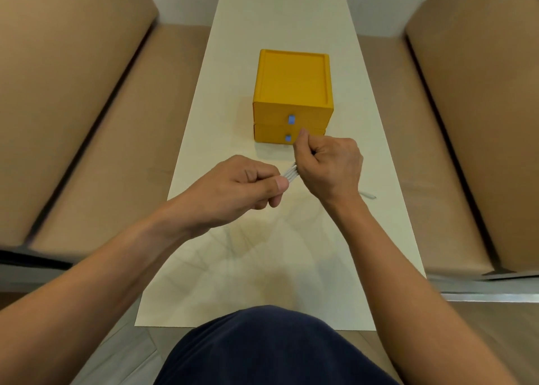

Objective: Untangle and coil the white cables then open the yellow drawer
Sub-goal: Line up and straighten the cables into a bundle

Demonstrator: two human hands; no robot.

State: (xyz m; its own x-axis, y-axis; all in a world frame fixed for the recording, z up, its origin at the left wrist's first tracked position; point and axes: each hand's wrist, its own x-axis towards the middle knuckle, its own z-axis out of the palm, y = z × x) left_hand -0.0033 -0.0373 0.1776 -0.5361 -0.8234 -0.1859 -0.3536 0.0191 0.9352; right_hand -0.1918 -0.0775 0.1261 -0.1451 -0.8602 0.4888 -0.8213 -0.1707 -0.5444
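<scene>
Holding the white cables [290, 174] bunched over the table [280, 20], just in front of the yellow drawer [274, 116]: left hand [248, 186] pinches one end, right hand [326, 165] curls round the other. Light, limp, probably springy; grip mid-bundle or loops slip.

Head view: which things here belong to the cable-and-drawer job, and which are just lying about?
Job: white cables, gripped by the left hand and right hand; yellow drawer box, both drawers look shut.
Just there: white table; brown seats on either side.
</scene>
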